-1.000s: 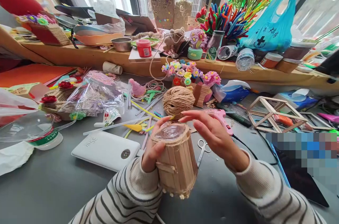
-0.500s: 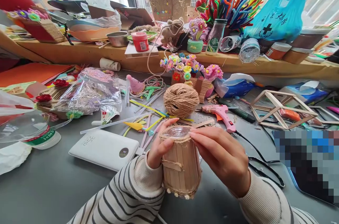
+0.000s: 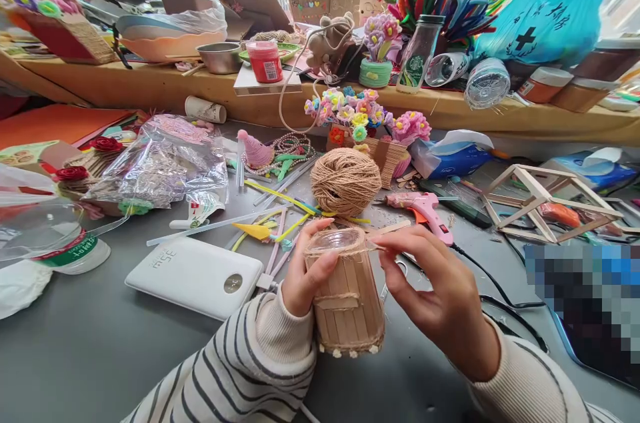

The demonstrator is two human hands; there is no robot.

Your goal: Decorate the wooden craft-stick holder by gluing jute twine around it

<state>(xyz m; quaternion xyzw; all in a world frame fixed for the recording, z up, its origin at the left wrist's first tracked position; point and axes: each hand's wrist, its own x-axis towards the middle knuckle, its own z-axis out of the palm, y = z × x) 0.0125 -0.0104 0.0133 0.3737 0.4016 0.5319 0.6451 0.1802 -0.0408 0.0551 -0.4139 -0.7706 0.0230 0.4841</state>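
Note:
My left hand (image 3: 306,276) is wrapped round a small cup covered in upright wooden craft sticks (image 3: 345,316), thumb on the near side just under the rim. The cup has twine (image 3: 327,251) round its clear top, and twine with small white bits round its lower edge. A short stick crosses its front like a bar. At the rim's right side my right hand (image 3: 440,289) pinches what looks like a short end of that twine between thumb and fingers. Behind the cup sits a ball of brown twine (image 3: 345,179).
A pink glue gun (image 3: 423,209) with a black cord lies right of the ball. A white power bank (image 3: 195,276) is on the left. Farther right are a stick frame (image 3: 545,203) and a pixelated device (image 3: 590,316). Craft supplies crowd the back and the ledge (image 3: 165,93).
My right hand has drawn slightly away from the rim to the right, so a short strand shows at its fingertips. The cup has shifted slightly right and turned a little; my left hand still grips it.

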